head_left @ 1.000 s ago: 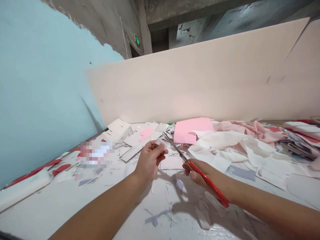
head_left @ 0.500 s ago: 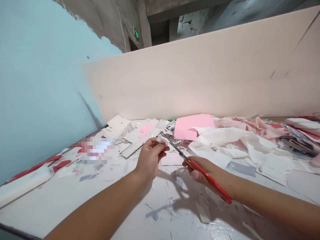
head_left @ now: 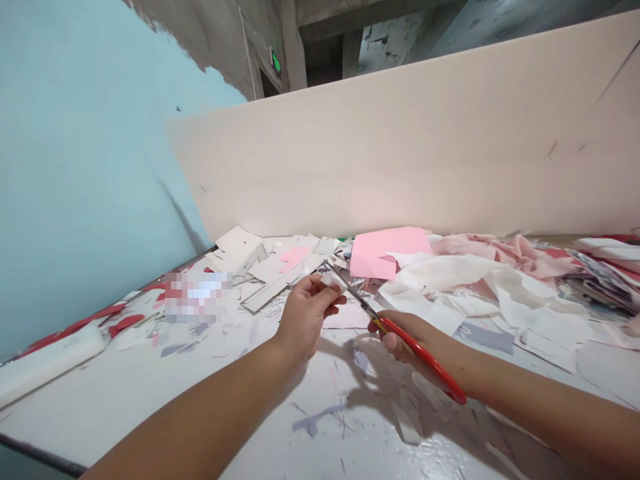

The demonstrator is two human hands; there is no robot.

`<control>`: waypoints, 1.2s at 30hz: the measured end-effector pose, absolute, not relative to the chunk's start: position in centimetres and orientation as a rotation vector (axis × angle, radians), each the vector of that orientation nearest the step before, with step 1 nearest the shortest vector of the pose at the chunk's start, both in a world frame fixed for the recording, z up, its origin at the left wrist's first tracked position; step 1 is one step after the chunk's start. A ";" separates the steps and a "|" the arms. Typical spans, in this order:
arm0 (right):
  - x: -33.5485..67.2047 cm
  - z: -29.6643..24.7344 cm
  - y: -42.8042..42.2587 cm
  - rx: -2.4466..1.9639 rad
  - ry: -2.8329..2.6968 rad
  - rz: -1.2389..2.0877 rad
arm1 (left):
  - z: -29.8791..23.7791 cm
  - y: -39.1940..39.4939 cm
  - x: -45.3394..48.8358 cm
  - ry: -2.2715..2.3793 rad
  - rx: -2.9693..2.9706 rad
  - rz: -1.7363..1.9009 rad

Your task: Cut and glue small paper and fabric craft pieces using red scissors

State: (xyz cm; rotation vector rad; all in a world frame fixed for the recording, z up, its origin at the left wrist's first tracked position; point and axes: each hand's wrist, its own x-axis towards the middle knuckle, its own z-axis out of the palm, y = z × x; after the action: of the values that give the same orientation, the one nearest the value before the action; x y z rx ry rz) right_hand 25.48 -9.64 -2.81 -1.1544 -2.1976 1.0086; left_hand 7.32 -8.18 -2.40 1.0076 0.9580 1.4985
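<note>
Between the thumb and fingers of my left hand [head_left: 307, 310] is a small white piece [head_left: 334, 283], paper or thin cloth; I cannot tell which. My right hand [head_left: 407, 337] is closed round the red handles of a pair of scissors [head_left: 423, 357]. The narrow metal blades point up and left, right beside the white piece, with their tips slightly apart. Below both hands lies the white tabletop [head_left: 220, 410], strewn with thin paper offcuts. A pale pink sheet [head_left: 347, 317] lies just behind the hands.
A bright pink sheet [head_left: 387, 253] and crumpled white material [head_left: 460, 283] lie at the back. Card pieces [head_left: 240, 250] are piled back left, near a blurred-out item [head_left: 197, 297]. A pale panel [head_left: 380, 160] rises behind the table; a blue wall [head_left: 90, 167] stands left.
My left hand has moved slightly right with the white piece, closer to the scissor blades. The scissors and right hand have barely moved, while the whole view has shifted a little.
</note>
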 end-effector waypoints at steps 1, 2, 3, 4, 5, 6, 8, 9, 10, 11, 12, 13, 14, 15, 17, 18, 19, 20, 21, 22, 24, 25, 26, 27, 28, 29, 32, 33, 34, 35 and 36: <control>25.4 -2.8 -9.6 -1.158 -2.184 1.013 | -2.4 -8.2 7.3 0.960 1.009 1.498; 25.4 -2.8 -9.6 -1.165 -2.177 1.017 | -2.4 -8.1 7.3 0.960 1.012 1.498; 25.3 -2.8 -9.6 -1.176 -2.171 1.022 | -2.4 -8.1 7.3 0.961 1.014 1.498; 25.2 -2.8 -9.7 -1.190 -2.163 1.033 | -2.4 -8.1 7.3 0.962 1.016 1.497; 25.2 -2.8 -9.7 -1.205 -2.155 1.047 | -2.5 -8.1 7.3 0.964 1.017 1.498; 25.1 -2.7 -9.7 -1.219 -2.144 1.062 | -2.5 -8.1 7.3 0.965 1.017 1.498; 25.0 -2.7 -9.8 -1.243 -2.123 1.079 | -2.5 -8.1 7.3 0.968 1.016 1.499; 25.0 -2.6 -9.8 -1.249 -2.120 1.080 | -2.5 -8.1 7.3 0.969 1.016 1.499; 25.0 -2.6 -9.8 -1.254 -2.121 1.081 | -2.5 -8.2 7.3 0.969 1.017 1.498; 25.0 -2.6 -9.8 -1.256 -2.123 1.086 | -2.5 -8.2 7.3 0.970 1.018 1.498; 25.0 -2.6 -9.8 -1.259 -2.120 1.098 | -2.5 -8.1 7.3 0.970 1.020 1.497; 25.0 -2.6 -9.8 -1.259 -2.117 1.114 | -2.5 -8.1 7.3 0.969 1.020 1.497; 25.0 -2.7 -9.7 -1.255 -2.113 1.127 | -2.5 -8.1 7.3 0.968 1.021 1.496; 25.0 -2.7 -9.7 -1.247 -2.114 1.136 | -2.5 -8.1 7.3 0.965 1.021 1.497; 25.0 -2.9 -9.6 -1.236 -2.119 1.139 | -2.5 -8.1 7.2 0.956 1.022 1.501; 25.1 -3.0 -9.6 -1.233 -2.120 1.134 | -2.5 -8.0 7.2 0.950 1.022 1.504; 25.1 -3.1 -9.5 -1.232 -2.119 1.126 | -2.5 -8.0 7.2 0.944 1.024 1.506; 25.1 -3.3 -9.5 -1.235 -2.114 1.120 | -2.5 -8.0 7.2 0.939 1.024 1.507; 25.2 -3.4 -9.4 -1.242 -2.110 1.115 | -2.5 -8.0 7.2 0.934 1.024 1.508; 25.2 -3.6 -9.3 -1.250 -2.106 1.109 | -2.5 -8.0 7.1 0.932 1.025 1.507; 25.3 -4.0 -9.1 -1.270 -2.099 1.103 | -2.5 -8.0 7.1 0.929 1.028 1.508; 25.3 -4.1 -9.0 -1.280 -2.093 1.100 | -2.5 -8.0 7.1 0.930 1.030 1.510; 25.3 -4.1 -9.0 -1.286 -2.085 1.099 | -2.5 -8.0 7.1 0.931 1.030 1.512; 25.2 -4.1 -9.0 -1.291 -2.074 1.103 | -2.5 -8.0 7.1 0.930 1.030 1.513; 25.2 -4.0 -9.1 -1.292 -2.065 1.109 | -2.5 -8.0 7.1 0.929 1.028 1.515; 25.1 -3.9 -9.2 -1.292 -2.062 1.113 | -2.5 -8.0 7.1 0.926 1.027 1.516; 24.8 -3.5 -9.5 -1.303 -2.064 1.089 | -2.5 -8.0 7.1 0.917 1.030 1.513; 24.7 -3.4 -9.5 -1.313 -2.063 1.074 | -2.5 -8.0 7.1 0.917 1.032 1.512; 24.7 -3.3 -9.6 -1.325 -2.057 1.059 | -2.5 -8.0 7.1 0.917 1.034 1.511; 24.6 -3.3 -9.6 -1.339 -2.049 1.049 | -2.5 -8.0 7.1 0.916 1.034 1.512; 24.6 -3.3 -9.6 -1.349 -2.045 1.042 | -2.5 -8.0 7.1 0.916 1.034 1.511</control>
State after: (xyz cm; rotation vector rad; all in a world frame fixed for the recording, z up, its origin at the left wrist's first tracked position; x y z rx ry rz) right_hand 24.58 -9.57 -3.30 -1.3491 -2.0446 1.0416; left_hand 7.09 -7.96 -2.52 1.0337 0.9157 1.5108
